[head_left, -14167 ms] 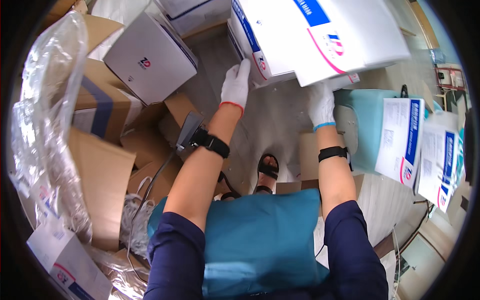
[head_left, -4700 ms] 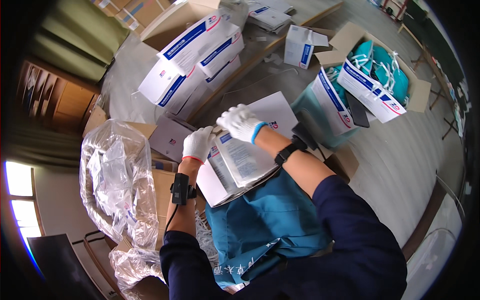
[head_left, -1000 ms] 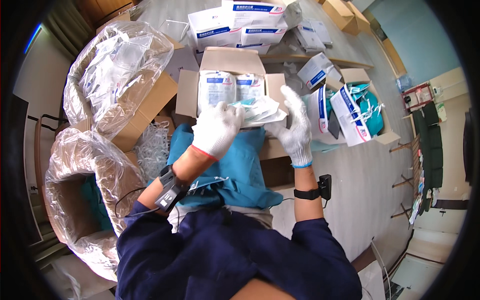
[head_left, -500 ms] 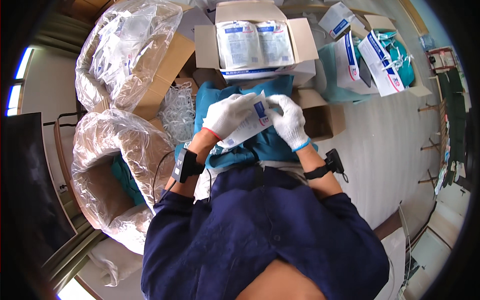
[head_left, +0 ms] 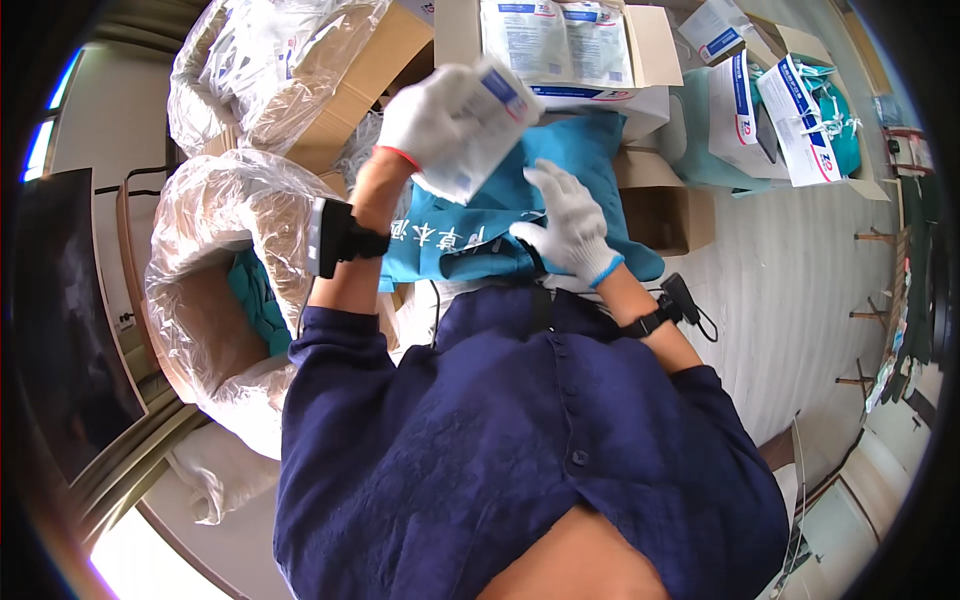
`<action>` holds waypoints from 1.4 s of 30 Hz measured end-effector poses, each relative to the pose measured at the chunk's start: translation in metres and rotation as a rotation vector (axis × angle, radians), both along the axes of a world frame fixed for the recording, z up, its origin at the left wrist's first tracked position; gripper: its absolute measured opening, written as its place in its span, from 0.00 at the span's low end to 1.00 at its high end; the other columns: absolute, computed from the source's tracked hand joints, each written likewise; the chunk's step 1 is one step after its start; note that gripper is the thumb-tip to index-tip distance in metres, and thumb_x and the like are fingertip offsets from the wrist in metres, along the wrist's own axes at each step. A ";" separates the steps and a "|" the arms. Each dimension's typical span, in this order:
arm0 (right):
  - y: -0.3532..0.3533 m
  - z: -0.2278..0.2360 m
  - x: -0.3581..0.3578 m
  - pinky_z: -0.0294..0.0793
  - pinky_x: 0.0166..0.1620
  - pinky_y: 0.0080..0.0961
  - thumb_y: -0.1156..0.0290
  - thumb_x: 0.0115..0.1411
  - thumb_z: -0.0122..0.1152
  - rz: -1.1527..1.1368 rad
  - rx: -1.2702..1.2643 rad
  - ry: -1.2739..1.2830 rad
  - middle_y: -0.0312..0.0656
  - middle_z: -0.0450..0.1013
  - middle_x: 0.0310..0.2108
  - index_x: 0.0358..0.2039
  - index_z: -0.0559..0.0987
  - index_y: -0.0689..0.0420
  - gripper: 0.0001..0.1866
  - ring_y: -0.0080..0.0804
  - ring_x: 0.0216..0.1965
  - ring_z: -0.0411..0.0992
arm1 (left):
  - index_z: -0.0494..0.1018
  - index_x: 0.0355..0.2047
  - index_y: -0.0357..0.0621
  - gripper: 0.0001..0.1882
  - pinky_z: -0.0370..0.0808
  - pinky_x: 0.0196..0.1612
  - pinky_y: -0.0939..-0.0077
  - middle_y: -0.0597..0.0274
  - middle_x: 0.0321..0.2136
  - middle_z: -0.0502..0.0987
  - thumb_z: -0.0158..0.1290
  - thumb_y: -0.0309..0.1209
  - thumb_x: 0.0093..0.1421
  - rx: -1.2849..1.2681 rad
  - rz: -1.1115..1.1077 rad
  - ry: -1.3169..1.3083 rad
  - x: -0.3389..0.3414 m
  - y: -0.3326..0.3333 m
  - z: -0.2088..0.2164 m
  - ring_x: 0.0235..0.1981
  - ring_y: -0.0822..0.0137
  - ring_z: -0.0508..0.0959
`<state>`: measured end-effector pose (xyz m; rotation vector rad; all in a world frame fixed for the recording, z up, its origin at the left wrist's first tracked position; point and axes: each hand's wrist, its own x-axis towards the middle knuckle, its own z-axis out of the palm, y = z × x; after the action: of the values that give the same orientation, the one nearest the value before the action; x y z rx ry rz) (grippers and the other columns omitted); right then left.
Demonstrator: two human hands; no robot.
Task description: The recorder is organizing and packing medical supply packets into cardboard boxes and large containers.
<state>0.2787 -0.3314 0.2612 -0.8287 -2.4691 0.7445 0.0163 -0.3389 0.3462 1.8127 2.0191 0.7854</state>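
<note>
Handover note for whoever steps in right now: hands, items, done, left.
Left hand: gloved, gripping a white sealed packet, raised above the teal bag.
Right hand: gloved, empty, resting on the teal bag in the lap.
Open carton ahead holds more flat packets.
Done: one packet out of the carton.
Left: the packet is not yet in the bag; more remain in the carton.

A packing room: open cardboard cartons (head_left: 560,50) of sealed medical packets beyond the hands, plastic-lined boxes (head_left: 230,300) to their left.
</note>
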 end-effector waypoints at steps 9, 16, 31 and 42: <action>-0.064 0.051 -0.037 0.74 0.53 0.31 0.55 0.60 0.63 1.089 -0.982 -0.074 0.48 0.75 0.53 0.48 0.81 0.54 0.21 0.40 0.53 0.74 | 0.75 0.51 0.48 0.24 0.80 0.45 0.67 0.53 0.40 0.82 0.65 0.34 0.52 0.145 -0.007 0.128 0.007 -0.001 0.030 0.41 0.54 0.83; -0.025 0.087 0.006 0.68 0.62 0.38 0.58 0.52 0.71 0.772 -1.088 -0.121 0.49 0.70 0.58 0.63 0.69 0.56 0.39 0.46 0.57 0.71 | 0.69 0.60 0.65 0.32 0.78 0.36 0.63 0.61 0.36 0.76 0.51 0.22 0.55 0.005 -0.297 0.412 0.082 -0.039 -0.054 0.34 0.57 0.79; -0.023 0.073 0.170 0.76 0.42 0.38 0.77 0.48 0.59 0.090 -0.144 -0.308 0.45 0.75 0.33 0.35 0.81 0.54 0.12 0.48 0.38 0.74 | 0.63 0.66 0.75 0.40 0.82 0.34 0.68 0.62 0.56 0.73 0.49 0.19 0.55 0.077 -0.468 0.281 0.078 -0.053 -0.019 0.28 0.58 0.81; -0.111 0.144 0.266 0.73 0.52 0.31 0.73 0.56 0.59 -0.498 -1.056 -0.261 0.48 0.79 0.46 0.44 0.82 0.65 0.16 0.38 0.49 0.76 | 0.72 0.58 0.58 0.25 0.80 0.42 0.65 0.59 0.53 0.75 0.55 0.27 0.59 0.055 -0.526 0.086 0.048 -0.049 -0.038 0.40 0.56 0.81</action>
<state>0.5449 -0.4424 0.4054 -1.8917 -1.7742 1.8341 0.0644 -0.3880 0.3085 2.2947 1.4593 0.6122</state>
